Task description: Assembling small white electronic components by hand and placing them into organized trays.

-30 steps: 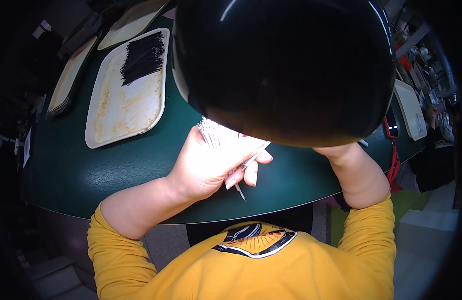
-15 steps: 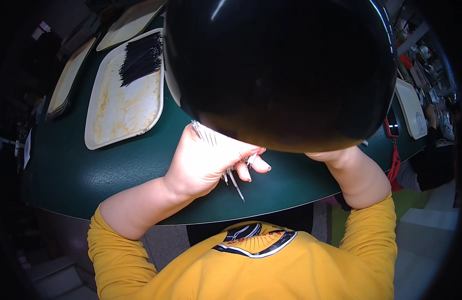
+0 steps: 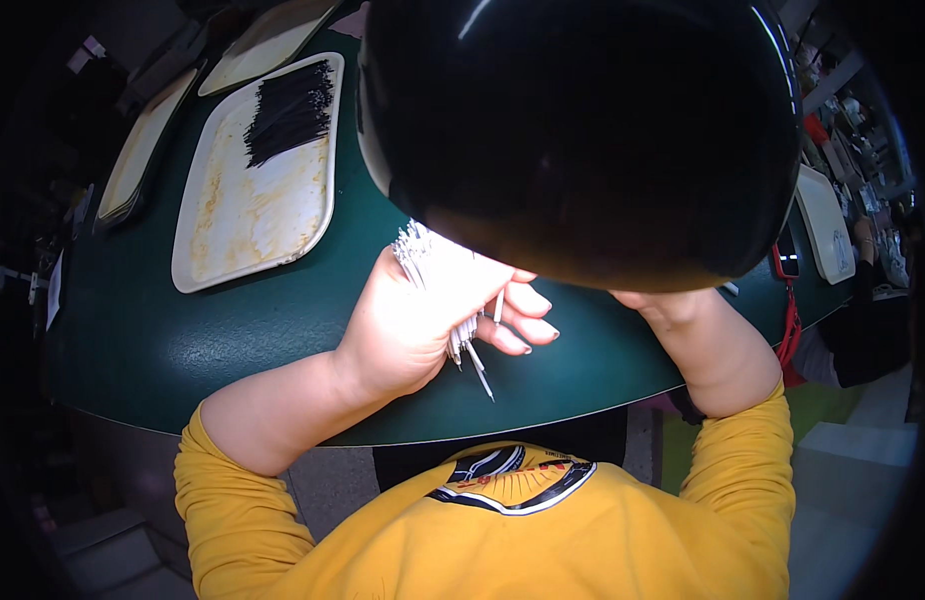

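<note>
A bundle of thin white wires lies across the palm of my left hand, which is closed around it. The wire ends stick out above the thumb base and below the palm, one reaching lower than the others. Some of my left fingertips extend past the bundle, and a single short white piece stands between them and the thumb. A large glossy black dome, probably a lamp shade, covers the space above both hands. Only the heel and wrist of my right hand show under its rim; the fingers are hidden.
On the green table, a stained cream tray at left holds many thin dark wires. More trays lie beyond it. At right are another tray, a phone-like device with a red strap, and another person's hand.
My left hand has turned slightly and its fingers reach farther right, showing more of the white wires. The dome sits a little higher and farther right in the picture.
</note>
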`<state>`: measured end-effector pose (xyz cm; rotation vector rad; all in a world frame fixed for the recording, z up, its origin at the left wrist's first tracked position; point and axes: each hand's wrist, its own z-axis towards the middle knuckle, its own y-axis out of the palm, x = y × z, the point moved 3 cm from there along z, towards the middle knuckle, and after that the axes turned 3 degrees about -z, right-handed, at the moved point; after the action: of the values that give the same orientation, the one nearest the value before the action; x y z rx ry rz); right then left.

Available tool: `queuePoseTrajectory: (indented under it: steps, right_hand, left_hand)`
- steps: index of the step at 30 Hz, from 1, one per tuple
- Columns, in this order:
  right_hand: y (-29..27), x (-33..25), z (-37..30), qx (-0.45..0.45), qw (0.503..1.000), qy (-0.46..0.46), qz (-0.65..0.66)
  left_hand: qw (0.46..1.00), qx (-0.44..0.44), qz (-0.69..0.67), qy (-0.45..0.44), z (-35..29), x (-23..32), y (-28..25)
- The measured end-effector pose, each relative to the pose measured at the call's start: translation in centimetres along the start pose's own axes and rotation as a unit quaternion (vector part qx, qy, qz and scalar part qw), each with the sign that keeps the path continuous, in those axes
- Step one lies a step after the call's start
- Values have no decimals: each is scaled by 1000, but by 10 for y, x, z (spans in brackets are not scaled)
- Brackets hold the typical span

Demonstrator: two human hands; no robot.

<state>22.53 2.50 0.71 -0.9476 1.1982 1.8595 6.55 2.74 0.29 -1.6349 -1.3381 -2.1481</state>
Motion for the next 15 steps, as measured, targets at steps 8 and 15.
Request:
queuePoseTrajectory:
  steps: [8,15]
  right_hand:
    - [10,-3,4,-20,995,-58,-72]
    - [21,-14,3,-49,985,62,-152]
  left_hand:
    - [998,-22,47,-39,1,6,2]
    - [987,6,129,-91,6,3,12]
